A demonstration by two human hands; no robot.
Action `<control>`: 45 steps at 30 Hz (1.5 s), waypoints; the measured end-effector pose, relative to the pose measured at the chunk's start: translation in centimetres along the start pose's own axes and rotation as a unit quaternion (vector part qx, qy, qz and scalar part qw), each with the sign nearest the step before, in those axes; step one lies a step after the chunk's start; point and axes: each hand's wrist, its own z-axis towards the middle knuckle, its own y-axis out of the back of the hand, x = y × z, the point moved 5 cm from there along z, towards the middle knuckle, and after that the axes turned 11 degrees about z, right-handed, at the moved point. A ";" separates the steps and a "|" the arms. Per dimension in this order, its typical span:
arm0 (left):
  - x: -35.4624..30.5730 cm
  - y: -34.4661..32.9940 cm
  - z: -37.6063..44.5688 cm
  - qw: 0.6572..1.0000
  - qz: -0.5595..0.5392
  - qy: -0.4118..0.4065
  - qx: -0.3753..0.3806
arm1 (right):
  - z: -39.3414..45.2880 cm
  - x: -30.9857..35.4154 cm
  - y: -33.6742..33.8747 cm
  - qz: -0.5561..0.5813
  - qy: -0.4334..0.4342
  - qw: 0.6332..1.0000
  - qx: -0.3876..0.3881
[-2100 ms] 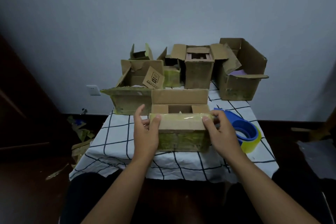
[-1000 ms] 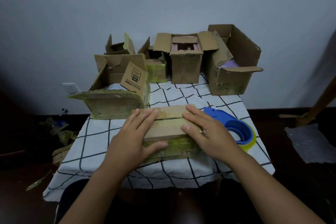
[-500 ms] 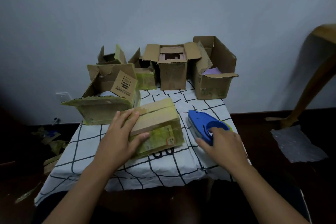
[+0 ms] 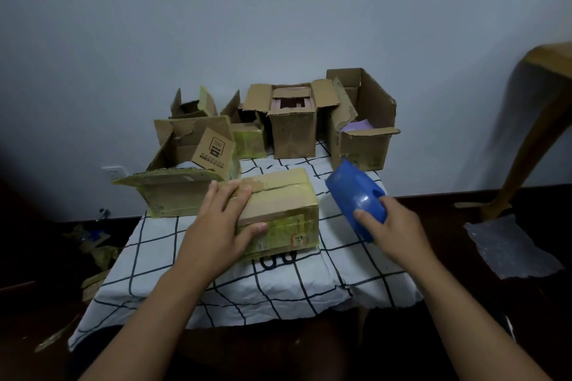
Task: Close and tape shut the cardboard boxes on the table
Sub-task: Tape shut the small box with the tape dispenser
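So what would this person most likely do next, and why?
Probably bring the blue tape dispenser over to the closed box's top seam and start a strip. The left hand presses its flaps flat, the seam shows no fresh tape across it, and the right hand grips the dispenser lifted just beside it.

Against the grey wall (image 4: 278, 9) – white socket (image 4: 114, 171). At right, curved wooden leg (image 4: 532, 139) above crumpled plastic sheet (image 4: 507, 247) on dark floor (image 4: 464, 201). At left – cardboard scraps (image 4: 93, 244).
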 end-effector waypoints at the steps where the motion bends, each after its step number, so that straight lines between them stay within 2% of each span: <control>1: -0.4 0.0 0.3 1.000 0.000 -0.007 -0.001 | 0.0 0.8 1.2 0.048 0.001 0.999 -0.007; 4: -1.6 -0.3 1.4 0.999 0.000 -0.033 -0.003 | -0.3 3.5 4.5 0.176 0.016 0.984 -0.030; 7: -2.4 -1.2 2.1 0.999 0.013 -0.041 0.032 | 0.2 5.6 6.3 0.261 0.015 0.965 -0.039; 10: -2.6 -2.4 2.0 0.997 0.008 -0.036 0.068 | 1.5 7.2 5.6 0.298 -0.016 0.953 0.039; 12: -2.3 -2.8 2.0 0.997 0.000 -0.024 0.074 | 2.4 8.5 4.6 0.294 -0.008 0.952 0.088; 17: -1.9 -2.6 2.1 0.998 0.000 -0.033 0.055 | 4.8 11.6 1.5 0.353 0.003 0.924 0.147; 19: -1.7 -2.5 2.0 0.994 -0.078 0.002 0.073 | 5.7 12.0 0.0 0.354 0.003 0.921 0.163; 21: -1.3 -2.1 1.8 0.975 -0.193 0.072 0.082 | 6.2 11.7 -1.3 0.322 0.004 0.931 0.173; 23: -0.6 -1.5 1.7 0.956 -0.255 0.143 0.030 | 6.4 11.2 -1.8 0.294 0.001 0.941 0.170; 24: -0.4 -0.4 1.8 0.957 -0.244 0.157 -0.027 | 6.4 11.0 -1.7 0.286 0.001 0.944 0.166; 26: -1.4 2.4 2.6 0.961 -0.196 0.112 -0.162 | 6.4 10.9 -1.5 0.274 0.010 0.948 0.165; 28: -3.3 4.5 3.9 0.957 -0.169 0.047 -0.229 | 6.3 11.0 -1.4 0.266 0.024 0.948 0.171; 30: -5.4 5.5 5.5 0.964 -0.187 0.030 -0.189 | 6.1 11.1 -1.5 0.262 0.034 0.948 0.178; 32: -6.9 5.3 6.9 0.973 -0.195 0.043 -0.114 | 6.1 11.3 -1.6 0.260 0.042 0.946 0.187; 35: -7.1 4.9 8.3 0.974 -0.209 0.068 -0.061 | 6.1 11.3 -1.5 0.256 0.052 0.946 0.190; 39: -6.3 5.1 9.1 0.971 -0.226 0.075 -0.034 | 6.3 11.1 -1.6 0.249 0.056 0.945 0.205; 45: -6.2 5.7 9.0 0.978 -0.189 0.075 -0.049 | 6.4 11.2 -1.9 0.241 0.068 0.946 0.206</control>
